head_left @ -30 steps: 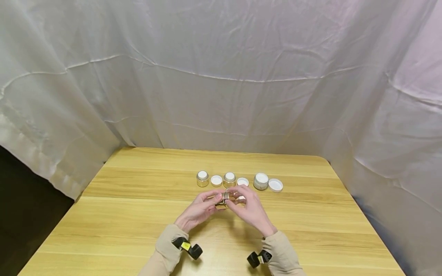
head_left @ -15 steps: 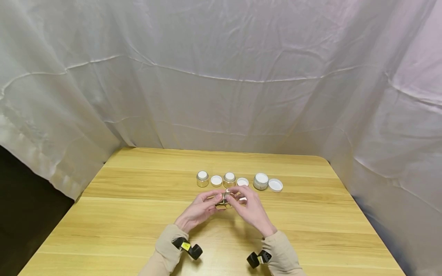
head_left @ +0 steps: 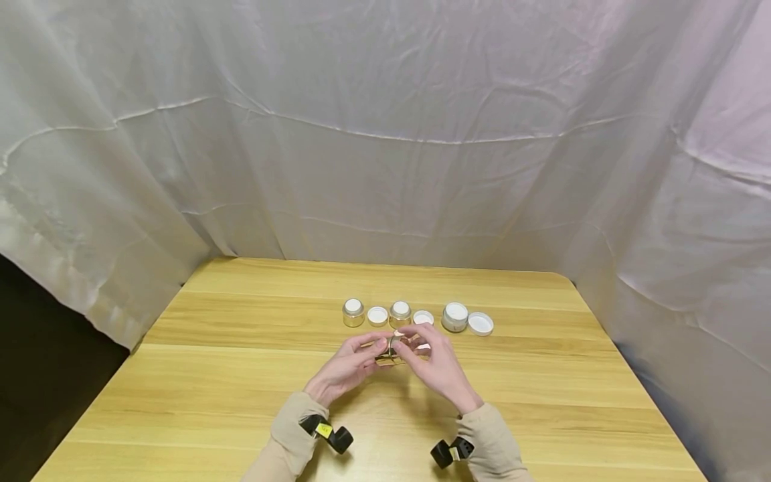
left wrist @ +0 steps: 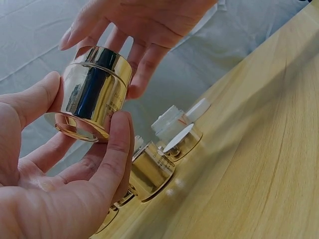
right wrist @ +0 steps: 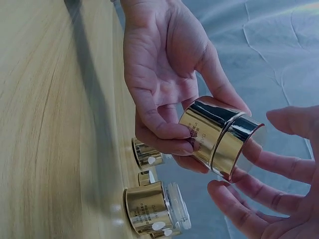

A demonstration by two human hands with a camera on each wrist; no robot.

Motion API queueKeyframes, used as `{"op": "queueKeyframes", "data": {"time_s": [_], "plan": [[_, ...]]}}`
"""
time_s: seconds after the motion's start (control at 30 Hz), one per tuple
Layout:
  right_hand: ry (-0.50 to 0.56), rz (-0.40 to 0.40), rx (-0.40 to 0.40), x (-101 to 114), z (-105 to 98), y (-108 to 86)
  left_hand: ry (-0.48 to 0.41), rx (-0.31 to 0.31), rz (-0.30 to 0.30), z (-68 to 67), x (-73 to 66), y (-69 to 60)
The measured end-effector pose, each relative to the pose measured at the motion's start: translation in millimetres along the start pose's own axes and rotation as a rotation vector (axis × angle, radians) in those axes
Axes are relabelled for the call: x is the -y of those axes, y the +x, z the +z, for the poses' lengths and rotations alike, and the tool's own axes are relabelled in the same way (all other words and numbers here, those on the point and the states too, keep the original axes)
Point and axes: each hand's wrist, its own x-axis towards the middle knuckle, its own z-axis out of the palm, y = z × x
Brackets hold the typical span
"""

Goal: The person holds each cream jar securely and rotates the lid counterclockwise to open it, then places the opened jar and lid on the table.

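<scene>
My left hand [head_left: 345, 371] grips a shiny gold cosmetic jar [left wrist: 87, 97] tilted on its side above the table, thumb and fingers round the lettered body. At the jar's other end is a gold lid [right wrist: 233, 149], with a groove line between lid and body. My right hand [head_left: 436, 365] surrounds this lid with spread, loosely bent fingers. In the right wrist view a small gap shows between the right thumb [right wrist: 289, 119] and the lid, while a fingertip overlaps the lid's edge; contact is hard to tell.
Behind the hands stand two gold jars [head_left: 353, 314] with white tops and a wider pale jar [head_left: 454, 319]. White round lids [head_left: 377, 316] lie face up beside them. A grey curtain [head_left: 385, 181] hangs behind the wooden table [head_left: 241, 402].
Over the last second my right thumb has shifted slightly upward along the lid. My left hand keeps its grip on the jar, and the items behind stay put.
</scene>
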Motion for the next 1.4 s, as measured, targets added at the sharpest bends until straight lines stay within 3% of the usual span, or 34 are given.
{"op": "queueKeyframes", "data": {"time_s": [0.2, 0.53, 0.87, 1.17, 1.4], "plan": [[0.005, 0.024, -0.006, -0.1, 0.1, 0.4, -0.006, 0.006, 0.005, 0.7, 0.4, 0.3], [0.026, -0.054, 0.057, 1.5, -2.6, -0.1, -0.003, 0.001, 0.002, 0.8, -1.1, -1.0], [-0.003, 0.061, -0.001, 1.6, -0.6, 0.4, -0.001, -0.004, -0.001, 2.6, -2.7, -0.9], [0.023, -0.033, 0.079, -1.0, -3.1, 0.3, 0.002, -0.004, 0.001, 1.9, -2.0, -1.6], [-0.005, 0.051, 0.024, 1.7, -0.3, 0.1, -0.007, -0.006, 0.006, 2.1, -1.4, -0.6]]}}
